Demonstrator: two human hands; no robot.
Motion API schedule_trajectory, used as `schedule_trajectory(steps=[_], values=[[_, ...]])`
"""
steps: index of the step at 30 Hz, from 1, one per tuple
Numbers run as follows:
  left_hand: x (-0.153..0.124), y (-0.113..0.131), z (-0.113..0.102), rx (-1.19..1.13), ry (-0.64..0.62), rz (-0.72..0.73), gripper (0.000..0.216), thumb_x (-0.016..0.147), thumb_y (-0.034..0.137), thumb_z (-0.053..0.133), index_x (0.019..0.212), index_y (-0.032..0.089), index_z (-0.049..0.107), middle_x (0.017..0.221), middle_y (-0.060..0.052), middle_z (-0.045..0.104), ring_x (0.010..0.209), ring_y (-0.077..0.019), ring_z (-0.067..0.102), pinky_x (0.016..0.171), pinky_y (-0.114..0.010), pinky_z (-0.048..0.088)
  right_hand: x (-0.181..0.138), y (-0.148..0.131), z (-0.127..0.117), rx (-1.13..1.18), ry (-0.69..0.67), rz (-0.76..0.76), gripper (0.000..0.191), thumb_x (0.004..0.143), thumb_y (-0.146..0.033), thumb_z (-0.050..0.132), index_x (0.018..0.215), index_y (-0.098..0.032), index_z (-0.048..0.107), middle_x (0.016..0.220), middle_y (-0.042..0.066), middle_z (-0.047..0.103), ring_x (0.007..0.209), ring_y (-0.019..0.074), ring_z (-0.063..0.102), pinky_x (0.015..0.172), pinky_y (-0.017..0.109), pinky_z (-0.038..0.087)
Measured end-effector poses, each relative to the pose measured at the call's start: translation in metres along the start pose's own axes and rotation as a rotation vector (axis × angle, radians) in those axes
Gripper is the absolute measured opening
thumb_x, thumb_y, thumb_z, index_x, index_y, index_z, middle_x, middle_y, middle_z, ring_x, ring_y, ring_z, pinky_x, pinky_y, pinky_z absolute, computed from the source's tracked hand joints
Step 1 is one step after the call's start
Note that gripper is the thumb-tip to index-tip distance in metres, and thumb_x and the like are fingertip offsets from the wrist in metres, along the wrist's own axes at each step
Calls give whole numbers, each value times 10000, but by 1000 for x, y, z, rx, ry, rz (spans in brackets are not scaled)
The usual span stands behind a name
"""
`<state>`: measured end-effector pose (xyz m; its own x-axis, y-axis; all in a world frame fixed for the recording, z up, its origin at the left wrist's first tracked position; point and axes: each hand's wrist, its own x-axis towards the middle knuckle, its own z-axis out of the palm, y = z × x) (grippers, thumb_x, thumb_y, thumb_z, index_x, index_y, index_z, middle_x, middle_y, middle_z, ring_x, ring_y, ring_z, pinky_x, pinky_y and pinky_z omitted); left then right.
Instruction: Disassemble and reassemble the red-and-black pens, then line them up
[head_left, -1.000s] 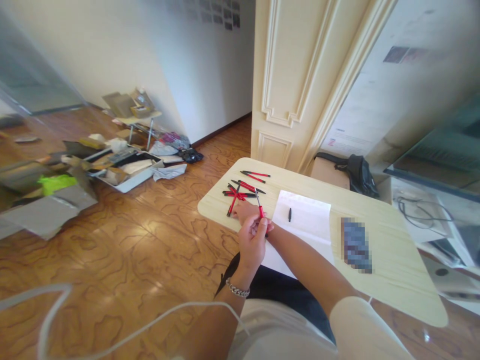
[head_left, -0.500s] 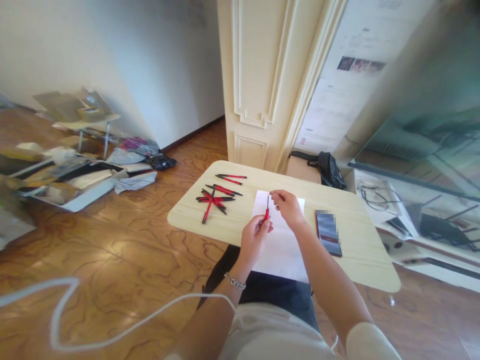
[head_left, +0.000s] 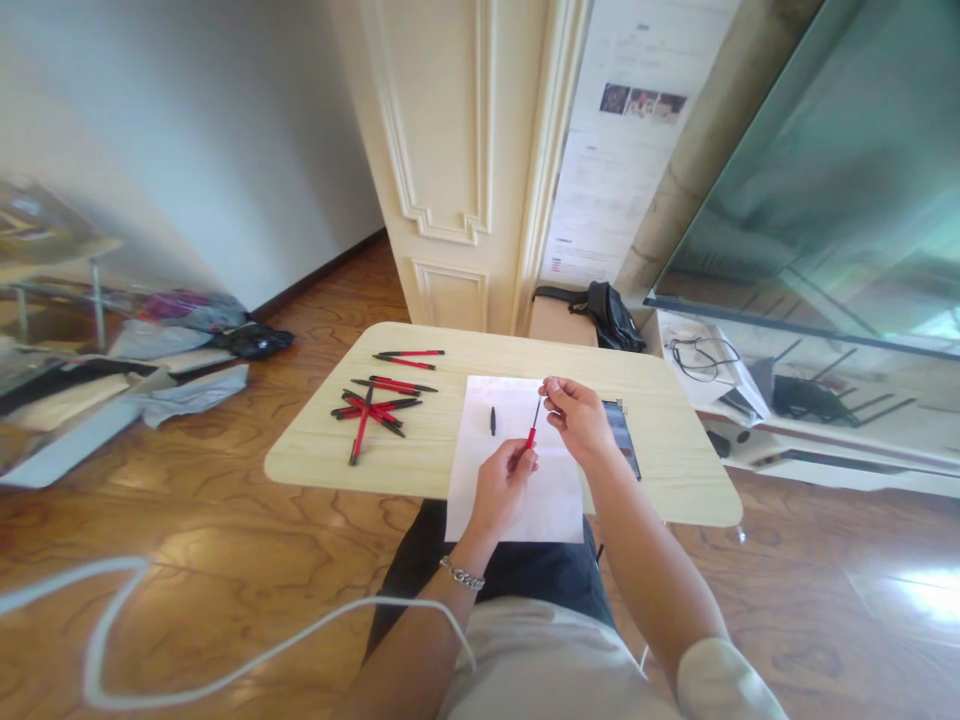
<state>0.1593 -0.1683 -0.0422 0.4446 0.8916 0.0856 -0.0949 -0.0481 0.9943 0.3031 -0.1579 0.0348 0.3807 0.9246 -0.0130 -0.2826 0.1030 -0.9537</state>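
Note:
My left hand (head_left: 504, 485) is closed around the red barrel (head_left: 531, 438) of a pen, low over the white sheet of paper (head_left: 551, 515). A thin dark refill (head_left: 537, 410) sticks up out of that barrel. At its upper end, the fingertips of my right hand (head_left: 574, 415) are pinched together on it. A small black pen part (head_left: 493, 420), pointed at the end, lies on the paper left of my hands. Farther left on the table is a loose, crossed pile of red and black pens (head_left: 375, 408), with more pens (head_left: 409, 358) behind it.
The light wooden table (head_left: 315, 450) has rounded corners. A phone (head_left: 622, 440) lies right of the paper, partly behind my right forearm. A black bag (head_left: 611, 318) rests beyond the far edge. A white cable (head_left: 300, 650) loops across near my left arm.
The view has swung right, so the table appears farther left. The black pen part on the paper now shows clearly. My hands still hold the barrel and refill, with the right fingertips at the refill's end.

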Motion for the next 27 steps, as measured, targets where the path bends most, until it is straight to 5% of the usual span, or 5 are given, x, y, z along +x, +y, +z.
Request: schedule_trajectory(steps=[27], values=[[0,2,-5,18,-3,-5,309,860,413,557,1027,159,614,873,-65,672,754,-163,654,735,-291,520,2,8,4,-7,-43,6,267,718,-413,700,836,-178,653,837,34,614,591,75,411,442,199,235]])
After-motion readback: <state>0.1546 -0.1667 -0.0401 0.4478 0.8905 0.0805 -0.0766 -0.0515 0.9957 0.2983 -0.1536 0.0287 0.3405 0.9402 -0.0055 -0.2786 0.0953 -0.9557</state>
